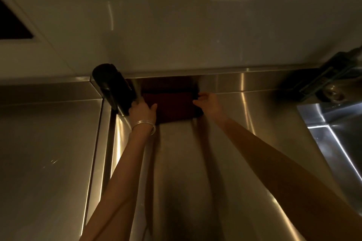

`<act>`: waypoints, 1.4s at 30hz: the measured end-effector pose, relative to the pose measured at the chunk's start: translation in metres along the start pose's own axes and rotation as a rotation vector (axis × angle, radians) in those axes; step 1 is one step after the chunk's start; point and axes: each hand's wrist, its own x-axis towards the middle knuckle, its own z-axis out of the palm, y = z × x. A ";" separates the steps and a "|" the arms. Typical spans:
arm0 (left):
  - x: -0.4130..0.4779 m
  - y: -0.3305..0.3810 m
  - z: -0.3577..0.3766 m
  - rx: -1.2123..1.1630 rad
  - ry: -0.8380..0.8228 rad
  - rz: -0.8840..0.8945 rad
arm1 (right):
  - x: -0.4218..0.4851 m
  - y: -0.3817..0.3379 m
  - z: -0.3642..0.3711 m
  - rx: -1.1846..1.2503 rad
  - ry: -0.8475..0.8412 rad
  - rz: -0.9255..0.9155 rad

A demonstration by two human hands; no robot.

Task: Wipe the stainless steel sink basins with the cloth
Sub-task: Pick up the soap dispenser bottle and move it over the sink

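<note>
A dark red cloth [172,105] lies flat on the steel counter against the back splash. My left hand [142,110], with a silver bracelet at the wrist, rests on the cloth's left edge, thumb spread over it. At the cloth's right edge my right hand [207,103] pinches the upper corner with its fingertips. One stainless steel sink basin [337,133] shows at the far right, apart from both hands. The light is dim.
A black cylindrical object [111,86] stands at the back corner, just left of my left hand. A dark rack or fitting [321,82] sits at the back right above the basin. A second steel surface [49,152] lies to the left across a seam.
</note>
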 end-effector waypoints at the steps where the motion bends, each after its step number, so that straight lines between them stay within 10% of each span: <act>1: -0.008 0.002 0.000 0.033 0.020 0.041 | -0.008 0.002 -0.012 0.007 0.009 -0.016; 18: -0.137 0.196 0.126 0.224 -0.275 0.797 | -0.094 0.113 -0.341 -0.412 0.383 -0.019; 42: -0.184 0.290 0.220 0.590 -0.215 0.465 | 0.073 0.089 -0.427 -0.534 0.004 -0.352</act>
